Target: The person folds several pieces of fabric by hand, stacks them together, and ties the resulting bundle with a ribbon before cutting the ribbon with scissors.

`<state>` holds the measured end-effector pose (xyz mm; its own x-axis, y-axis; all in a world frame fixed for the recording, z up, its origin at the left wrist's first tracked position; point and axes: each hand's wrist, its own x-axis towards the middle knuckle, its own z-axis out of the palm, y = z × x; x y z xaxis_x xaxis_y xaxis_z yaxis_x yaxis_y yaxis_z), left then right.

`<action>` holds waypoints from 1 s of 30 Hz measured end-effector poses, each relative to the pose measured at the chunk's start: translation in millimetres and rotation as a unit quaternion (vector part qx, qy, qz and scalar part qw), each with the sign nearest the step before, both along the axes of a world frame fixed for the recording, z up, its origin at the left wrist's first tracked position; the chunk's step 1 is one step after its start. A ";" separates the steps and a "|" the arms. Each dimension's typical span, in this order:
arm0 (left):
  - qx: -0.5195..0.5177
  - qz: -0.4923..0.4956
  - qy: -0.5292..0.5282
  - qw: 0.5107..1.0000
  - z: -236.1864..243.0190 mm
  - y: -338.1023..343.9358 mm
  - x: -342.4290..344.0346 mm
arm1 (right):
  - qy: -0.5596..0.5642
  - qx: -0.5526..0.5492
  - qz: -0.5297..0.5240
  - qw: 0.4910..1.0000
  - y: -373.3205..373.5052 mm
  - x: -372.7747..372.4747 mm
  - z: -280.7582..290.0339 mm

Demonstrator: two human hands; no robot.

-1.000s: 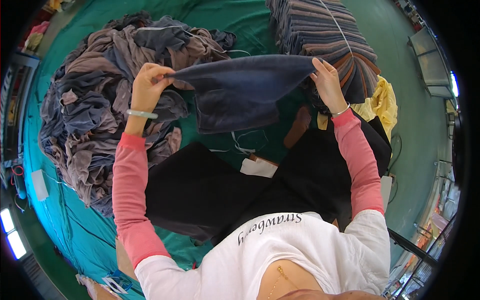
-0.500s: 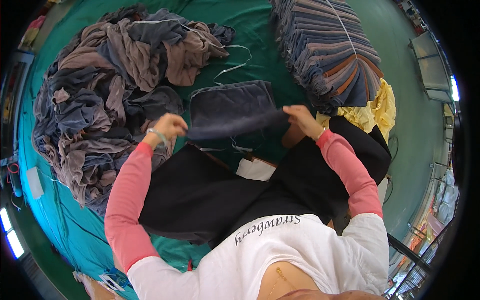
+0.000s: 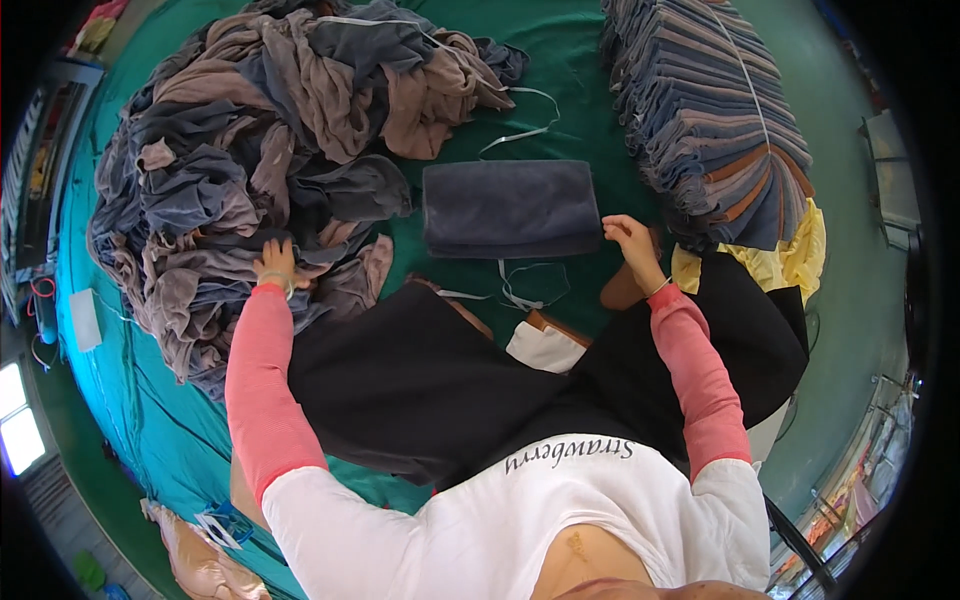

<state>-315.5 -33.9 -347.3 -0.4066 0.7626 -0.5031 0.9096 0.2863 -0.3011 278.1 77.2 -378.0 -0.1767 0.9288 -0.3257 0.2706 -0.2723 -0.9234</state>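
Observation:
A dark grey cloth, possibly a towel (image 3: 510,208), lies folded into a neat rectangle in front of me. My right hand (image 3: 634,246) is just off its right edge, fingers loosely bent and apart, with nothing seen in them. Over to the left, my left hand (image 3: 277,266) rests on a big crumpled heap of grey and brown cloths (image 3: 200,215), its fingers spread on the fabric. White tape (image 3: 515,290) runs out from beneath the near edge of the folded cloth.
A long row of folded grey, blue and brown cloths (image 3: 705,110), tied with a white strap, stands at the far right. Yellow fabric (image 3: 795,255) lies beside it. Green sheeting (image 3: 560,60) spreads underneath. A white piece with a brown edge (image 3: 545,346) sits between my black-clad legs (image 3: 420,375).
The cloth held between both hands has been folded over and let go. My left hand has moved left onto the heap; my right hand has come off the cloth's right edge.

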 end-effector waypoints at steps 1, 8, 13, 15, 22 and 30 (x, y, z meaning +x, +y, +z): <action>-0.083 -0.026 0.045 0.995 -3.4 -7.5 -5.7 | 0.011 -0.029 -0.018 0.999 -1.6 0.4 -2.1; -0.056 -0.074 -0.025 0.995 0.8 6.1 -5.2 | 0.077 -0.042 -0.004 0.996 -0.9 -41.3 28.8; 0.318 -0.190 -0.293 0.881 73.7 63.0 95.4 | 0.103 -0.048 0.053 0.992 -9.3 -84.2 58.0; 0.337 -0.146 -0.408 0.836 111.8 79.7 159.8 | 0.142 -0.018 0.121 0.982 -17.6 -108.1 65.0; 0.284 -0.212 -0.631 0.690 161.5 48.1 290.5 | 0.213 0.222 0.271 0.912 -44.7 -199.2 107.9; 0.207 -0.242 -0.463 0.827 108.7 46.5 197.1 | 0.411 0.035 0.093 0.906 -23.7 -164.4 181.3</action>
<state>-118.4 12.6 -238.7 0.4106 0.9080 -0.0827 0.7331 -0.2749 0.6220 113.7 53.6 -196.7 -0.4888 0.8712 0.0459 -0.4817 -0.2257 -0.8467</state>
